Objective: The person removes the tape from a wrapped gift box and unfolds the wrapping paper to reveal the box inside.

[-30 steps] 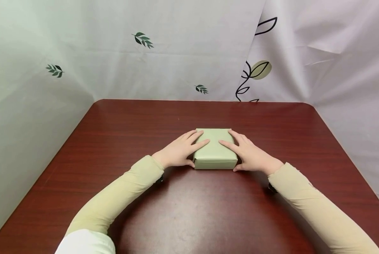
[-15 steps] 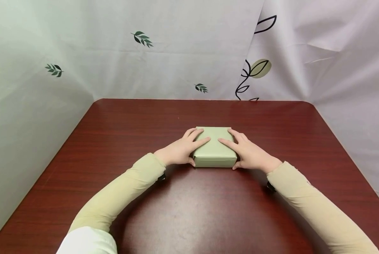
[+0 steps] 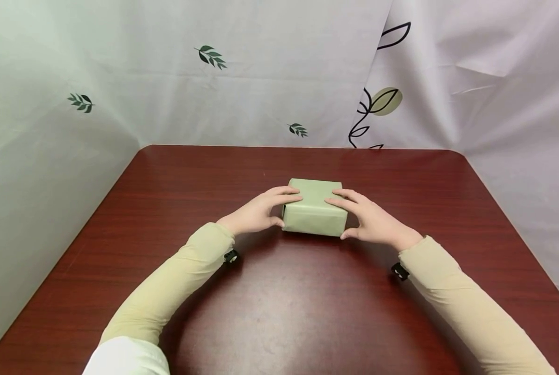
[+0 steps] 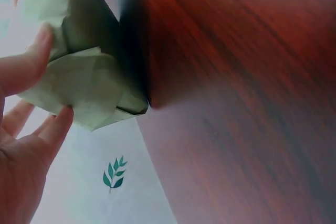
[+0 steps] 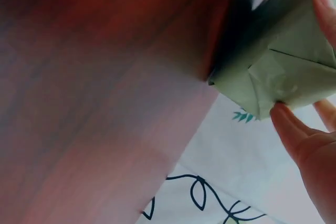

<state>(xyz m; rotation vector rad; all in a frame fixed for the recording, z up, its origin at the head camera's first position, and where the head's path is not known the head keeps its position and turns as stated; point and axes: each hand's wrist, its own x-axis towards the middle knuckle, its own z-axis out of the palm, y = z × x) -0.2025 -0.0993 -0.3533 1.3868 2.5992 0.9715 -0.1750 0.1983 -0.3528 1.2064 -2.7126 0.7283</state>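
I see my left hand (image 3: 256, 213) and right hand (image 3: 373, 223) grasping the paper-wrapped box (image 3: 314, 212) by its 2 ends. It looks light and stiff, with slick, tearable paper, so I'd hold the folded ends.

No writing to read anywhere here. The green wrapped box (image 3: 314, 208) shows plain paper on every face in view, with no label, brand or number. The backdrop sheets (image 3: 261, 78) carry only printed leaf sprigs and a black line-drawn plant, no words. The dark red surface (image 3: 307, 312) bears no sign or sticker either.
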